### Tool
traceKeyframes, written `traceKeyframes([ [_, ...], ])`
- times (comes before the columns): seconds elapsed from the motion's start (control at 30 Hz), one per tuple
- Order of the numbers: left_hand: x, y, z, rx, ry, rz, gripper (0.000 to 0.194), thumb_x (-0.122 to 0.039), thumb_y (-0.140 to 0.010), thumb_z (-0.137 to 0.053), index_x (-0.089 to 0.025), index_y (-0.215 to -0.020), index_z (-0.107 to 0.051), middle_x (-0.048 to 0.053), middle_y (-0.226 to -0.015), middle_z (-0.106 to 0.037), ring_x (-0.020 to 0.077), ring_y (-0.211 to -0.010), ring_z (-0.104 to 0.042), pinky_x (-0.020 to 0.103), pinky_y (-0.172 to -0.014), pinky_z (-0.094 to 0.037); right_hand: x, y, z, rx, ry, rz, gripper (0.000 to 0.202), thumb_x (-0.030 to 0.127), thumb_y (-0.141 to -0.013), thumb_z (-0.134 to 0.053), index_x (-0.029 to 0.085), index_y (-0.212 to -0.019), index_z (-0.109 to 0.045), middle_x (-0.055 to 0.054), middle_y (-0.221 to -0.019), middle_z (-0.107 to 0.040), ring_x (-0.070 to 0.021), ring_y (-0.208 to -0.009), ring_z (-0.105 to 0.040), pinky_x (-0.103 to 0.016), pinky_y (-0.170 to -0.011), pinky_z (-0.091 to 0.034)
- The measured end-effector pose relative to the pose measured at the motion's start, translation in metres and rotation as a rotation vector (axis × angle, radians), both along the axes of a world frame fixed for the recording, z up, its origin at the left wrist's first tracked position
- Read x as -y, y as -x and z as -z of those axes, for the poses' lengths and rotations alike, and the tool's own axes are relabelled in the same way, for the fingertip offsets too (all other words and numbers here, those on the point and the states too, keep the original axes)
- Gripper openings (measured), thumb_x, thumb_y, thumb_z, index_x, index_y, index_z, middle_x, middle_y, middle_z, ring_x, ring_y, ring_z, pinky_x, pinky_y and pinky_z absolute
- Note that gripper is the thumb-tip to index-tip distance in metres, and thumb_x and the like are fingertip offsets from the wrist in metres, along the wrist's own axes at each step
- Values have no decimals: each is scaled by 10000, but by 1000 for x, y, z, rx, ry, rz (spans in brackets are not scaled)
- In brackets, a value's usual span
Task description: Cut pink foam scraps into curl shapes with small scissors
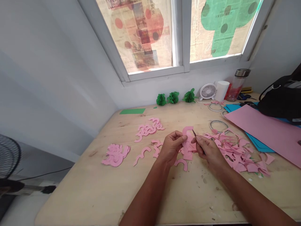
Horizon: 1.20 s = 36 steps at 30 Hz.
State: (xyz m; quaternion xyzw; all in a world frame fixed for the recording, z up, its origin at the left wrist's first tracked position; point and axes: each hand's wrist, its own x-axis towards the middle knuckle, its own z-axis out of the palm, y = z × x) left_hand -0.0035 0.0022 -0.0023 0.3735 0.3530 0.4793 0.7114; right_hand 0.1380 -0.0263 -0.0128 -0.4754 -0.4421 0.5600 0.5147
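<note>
My left hand (173, 146) pinches a piece of pink paper (188, 129) with a curved top edge, held above the table. In my right hand (208, 150) is a pair of scissors (194, 133); their dark tip touches or nearly touches the paper's right edge, and the handles are mostly hidden by my fingers. Under and beside my hands lie more curved pink cutouts (182, 164). Left of them are a wavy pink strip (142, 155), a stack of pink cutouts (115, 155) and a looser pile of arched pieces (148, 129).
Pink paper scraps (235, 150) heap up at the right, near tape rings (218, 126) and a large pink sheet (268, 131) over blue sheets (258, 142). Along the wall stand green paper ornaments (173, 97), a small fan (208, 91) and a glass bottle (236, 86). A black bag (279, 100) lies far right.
</note>
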Motion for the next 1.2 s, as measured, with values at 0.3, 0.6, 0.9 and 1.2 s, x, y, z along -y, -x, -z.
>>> traceKeyframes([
  [0.3,5,-10,6,-150,-94,-4,228,-303,-625,-719,-136,-648,-564,-34,-548,-503,42,-474,-395,182,-473,-287,-1,-2,4,-243,102,-3,296,390,-666,-695,163,-756,-528,101,-498,-249,-40,-408,-133,-199,-375,-97],
  [0.6,5,-13,8,-204,-126,19,221,-297,-615,-719,-138,-628,-565,-31,-556,-508,52,-495,-407,193,-490,-292,-3,-3,5,-273,120,22,374,373,-659,-699,190,-593,-380,118,-430,-234,-29,-376,-128,-189,-355,-110],
  [0.9,3,-8,8,-150,-76,-14,211,-287,-628,-711,-136,-665,-568,-19,-587,-524,53,-502,-433,180,-478,-312,-5,-4,3,-297,132,121,292,317,-651,-694,181,-648,-436,127,-421,-240,-21,-350,-143,-181,-335,-104],
  [1.2,-3,-4,8,-133,-56,-40,234,-276,-592,-727,-137,-663,-552,-18,-586,-531,58,-499,-458,185,-482,-337,-7,-9,1,-295,122,239,310,347,-616,-722,189,-643,-457,129,-412,-249,-27,-306,-197,-166,-274,-154],
])
